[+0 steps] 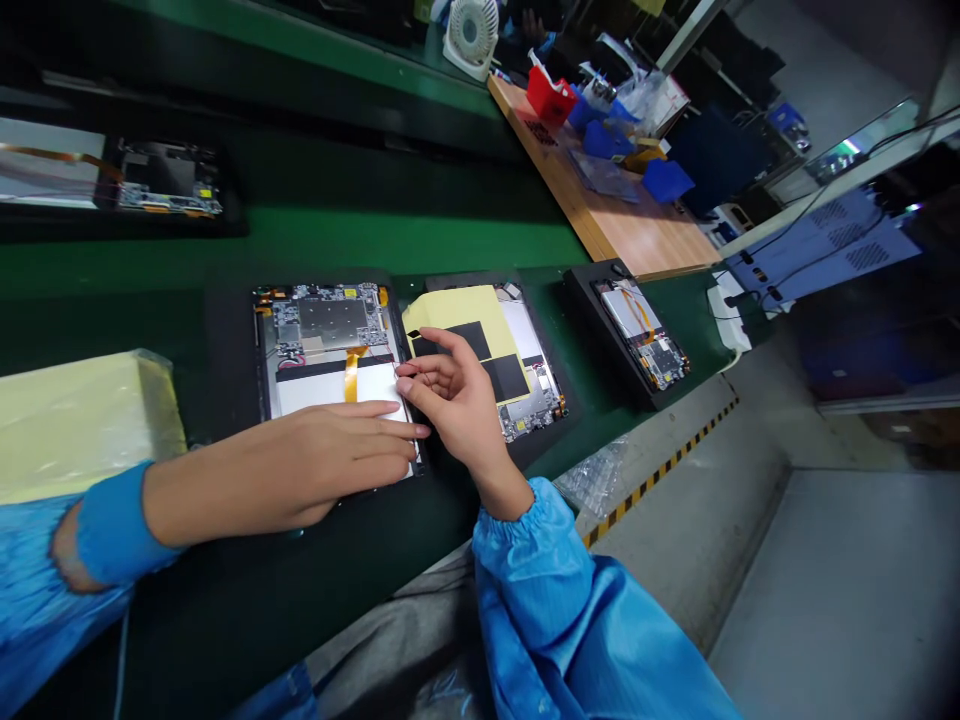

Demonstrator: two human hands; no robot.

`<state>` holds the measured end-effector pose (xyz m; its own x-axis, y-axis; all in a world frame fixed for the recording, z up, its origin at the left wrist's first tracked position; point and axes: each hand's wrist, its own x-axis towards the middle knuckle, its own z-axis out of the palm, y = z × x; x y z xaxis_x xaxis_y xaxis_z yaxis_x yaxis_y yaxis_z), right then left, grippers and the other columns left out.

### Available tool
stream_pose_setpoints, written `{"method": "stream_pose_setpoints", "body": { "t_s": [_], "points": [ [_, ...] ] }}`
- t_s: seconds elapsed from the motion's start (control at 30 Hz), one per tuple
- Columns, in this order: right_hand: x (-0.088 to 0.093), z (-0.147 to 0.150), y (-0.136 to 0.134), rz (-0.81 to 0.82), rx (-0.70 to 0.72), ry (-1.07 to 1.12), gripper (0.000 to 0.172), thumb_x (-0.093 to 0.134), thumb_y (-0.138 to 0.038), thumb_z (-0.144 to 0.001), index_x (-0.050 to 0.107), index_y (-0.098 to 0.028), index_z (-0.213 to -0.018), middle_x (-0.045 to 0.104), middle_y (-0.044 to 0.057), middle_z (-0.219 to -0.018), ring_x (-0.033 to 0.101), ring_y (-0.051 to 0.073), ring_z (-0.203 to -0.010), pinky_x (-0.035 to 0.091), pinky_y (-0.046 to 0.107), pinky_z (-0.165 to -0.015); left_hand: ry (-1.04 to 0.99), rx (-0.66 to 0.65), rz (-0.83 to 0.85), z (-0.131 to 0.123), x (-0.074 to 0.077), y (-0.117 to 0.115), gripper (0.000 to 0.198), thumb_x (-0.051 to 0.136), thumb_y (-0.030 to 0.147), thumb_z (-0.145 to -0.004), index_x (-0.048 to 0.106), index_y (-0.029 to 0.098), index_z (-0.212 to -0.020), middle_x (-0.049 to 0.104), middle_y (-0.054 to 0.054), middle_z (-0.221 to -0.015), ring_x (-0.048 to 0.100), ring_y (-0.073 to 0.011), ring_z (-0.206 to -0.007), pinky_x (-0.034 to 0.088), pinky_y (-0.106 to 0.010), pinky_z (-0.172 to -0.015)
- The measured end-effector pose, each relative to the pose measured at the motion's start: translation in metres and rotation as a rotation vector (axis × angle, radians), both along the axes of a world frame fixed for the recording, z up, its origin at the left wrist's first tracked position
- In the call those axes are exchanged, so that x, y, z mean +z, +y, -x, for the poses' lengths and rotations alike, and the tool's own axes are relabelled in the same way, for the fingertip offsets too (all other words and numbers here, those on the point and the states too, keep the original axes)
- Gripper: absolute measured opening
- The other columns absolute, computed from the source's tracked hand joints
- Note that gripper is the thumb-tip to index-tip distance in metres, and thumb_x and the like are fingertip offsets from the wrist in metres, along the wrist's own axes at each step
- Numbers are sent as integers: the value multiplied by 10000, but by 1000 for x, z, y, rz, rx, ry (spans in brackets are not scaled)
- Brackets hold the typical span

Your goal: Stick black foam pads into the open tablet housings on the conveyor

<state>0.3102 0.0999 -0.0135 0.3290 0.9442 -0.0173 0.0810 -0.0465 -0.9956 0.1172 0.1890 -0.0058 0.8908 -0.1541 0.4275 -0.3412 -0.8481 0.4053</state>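
Observation:
An opened tablet [322, 340], its circuit board and white battery exposed, lies on a dark pad in front of me. My left hand [345, 455] rests flat across the battery, fingers stretched toward the tablet's right edge. Just beyond those fingertips, my right hand [465, 400] has its thumb and middle finger closed around a thin dark wire [411, 374] at that edge. Its index finger reaches out separately, with a small black piece [414, 334] at the tip. Beneath the right hand, a yellow sheet with black squares [457, 305] covers part of a second opened tablet [525, 330].
Another opened tablet [637, 320] sits on a black block to the right. One more [169, 180] lies at the upper left. A plastic-wrapped yellow stack [90, 420] is at left. Coloured bins [551, 97] and a white fan [472, 35] stand at the back.

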Motion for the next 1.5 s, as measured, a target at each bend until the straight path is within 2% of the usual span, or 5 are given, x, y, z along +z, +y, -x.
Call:
{"method": "stream_pose_setpoints", "body": {
  "t_s": [0.43,0.6,0.83,1.13,1.5],
  "points": [
    [28,-11,-13,-62,-82,-176,320,665,-307,-1002,562,-281,-1304,763,76,-1240,729,230,-1204,654,346,-854,129,-48,151,-31,16,7,302,397,-20,-917,527,243,-849,625,31,-774,643,-169,-777,399,-406,-1238],
    [44,-11,-47,-182,-361,-118,196,723,-321,-963,689,-278,-1151,680,14,-883,636,137,-708,515,243,-545,236,-48,253,-42,16,12,258,454,51,-967,565,244,-836,657,3,-796,607,-199,-786,524,-328,-848],
    [49,7,-97,59,-103,576,136,703,-362,-989,771,-244,-1002,311,-103,-557,170,51,-427,207,154,-379,368,-68,370,-48,26,20,264,429,40,-888,621,221,-888,697,-12,-857,653,-186,-789,468,-280,-691],
    [33,29,-98,270,-9,912,237,775,-384,-932,818,-209,-1086,337,-121,-497,152,34,-415,188,126,-381,600,-48,483,-47,38,27,173,472,164,-881,629,228,-912,672,-8,-890,626,-197,-816,440,-294,-710],
    [27,30,-96,265,-26,891,267,781,-396,-927,811,-211,-1117,349,-127,-487,159,35,-413,173,134,-383,455,-75,418,-40,15,26,168,559,112,-871,571,252,-963,631,-7,-928,579,-200,-840,398,-282,-706]
  ]
}}
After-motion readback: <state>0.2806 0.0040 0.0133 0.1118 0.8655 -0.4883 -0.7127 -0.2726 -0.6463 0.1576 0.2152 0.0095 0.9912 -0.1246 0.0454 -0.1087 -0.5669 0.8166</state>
